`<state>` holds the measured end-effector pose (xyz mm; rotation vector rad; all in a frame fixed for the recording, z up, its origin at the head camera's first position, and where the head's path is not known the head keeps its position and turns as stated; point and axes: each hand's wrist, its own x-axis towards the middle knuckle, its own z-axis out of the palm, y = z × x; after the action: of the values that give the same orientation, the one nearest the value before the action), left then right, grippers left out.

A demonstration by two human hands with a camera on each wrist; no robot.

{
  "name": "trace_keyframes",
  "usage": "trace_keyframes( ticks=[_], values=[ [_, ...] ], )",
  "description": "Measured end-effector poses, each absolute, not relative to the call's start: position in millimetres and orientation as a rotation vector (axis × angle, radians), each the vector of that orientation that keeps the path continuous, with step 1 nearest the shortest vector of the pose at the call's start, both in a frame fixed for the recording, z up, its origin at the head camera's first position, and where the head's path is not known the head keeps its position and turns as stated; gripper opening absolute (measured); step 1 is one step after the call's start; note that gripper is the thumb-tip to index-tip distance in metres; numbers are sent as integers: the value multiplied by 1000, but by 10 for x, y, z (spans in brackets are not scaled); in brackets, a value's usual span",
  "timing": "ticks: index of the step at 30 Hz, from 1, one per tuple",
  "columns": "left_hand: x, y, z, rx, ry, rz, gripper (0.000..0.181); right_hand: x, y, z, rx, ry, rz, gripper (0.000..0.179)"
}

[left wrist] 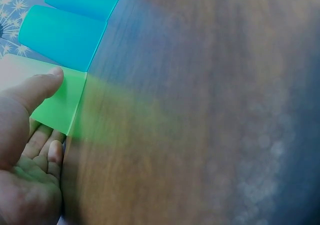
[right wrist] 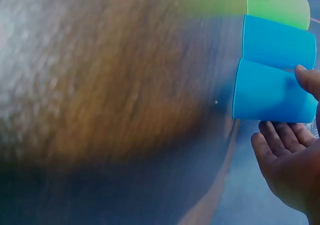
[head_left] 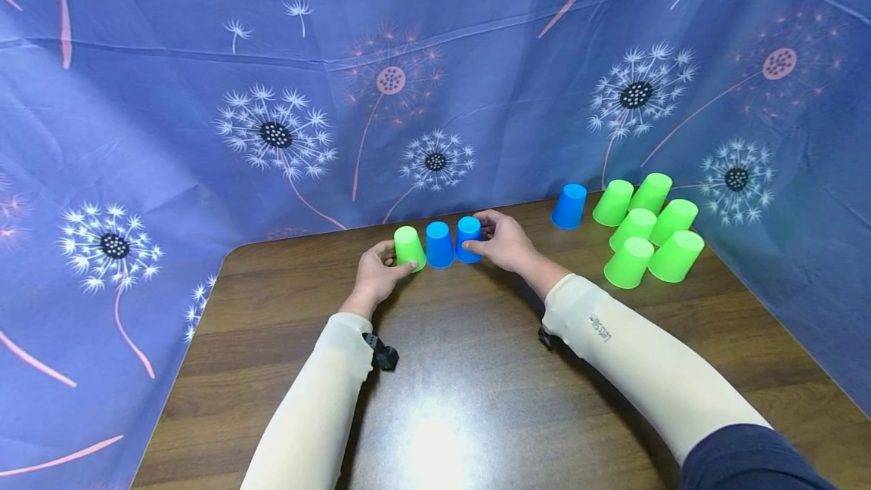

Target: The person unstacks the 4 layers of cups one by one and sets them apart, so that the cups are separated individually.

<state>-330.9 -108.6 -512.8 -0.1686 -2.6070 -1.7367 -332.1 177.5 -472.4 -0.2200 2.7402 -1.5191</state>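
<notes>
Three upside-down plastic cups stand side by side in a row near the table's back edge. On the row's left end is a green cup (head_left: pixel 410 249), held by my left hand (head_left: pixel 377 275) with the thumb across its front and fingers at its far side. The middle blue cup (head_left: pixel 439 245) has no hand on it. My right hand (head_left: pixel 505 240) holds the right blue cup (head_left: pixel 467 240) from its right side, thumb toward me. In the right wrist view that blue cup (right wrist: pixel 275 92) sits between thumb and fingers, rim down on the table.
At the back right another blue cup (head_left: pixel 568 207) stands upside down. Beside it is a cluster of several green cups (head_left: pixel 629 263), also rim down. A blue dandelion-print cloth (head_left: pixel 435 36) hangs behind the wooden table (head_left: pixel 272 369).
</notes>
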Motion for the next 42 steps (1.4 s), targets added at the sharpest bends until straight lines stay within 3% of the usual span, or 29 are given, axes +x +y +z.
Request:
trace_keyframes(
  ticks=[19, 42],
  values=[
    [-3305, -1078, -5141, -147, -2614, -1739, 57, -3247, 1874, -4650, -193, 2731, -1623, 53],
    [-3317, -1090, -5136, -155, -2633, -1734, 61, -2706, 2710, -4456, -148, 2892, -1634, 57]
  ],
)
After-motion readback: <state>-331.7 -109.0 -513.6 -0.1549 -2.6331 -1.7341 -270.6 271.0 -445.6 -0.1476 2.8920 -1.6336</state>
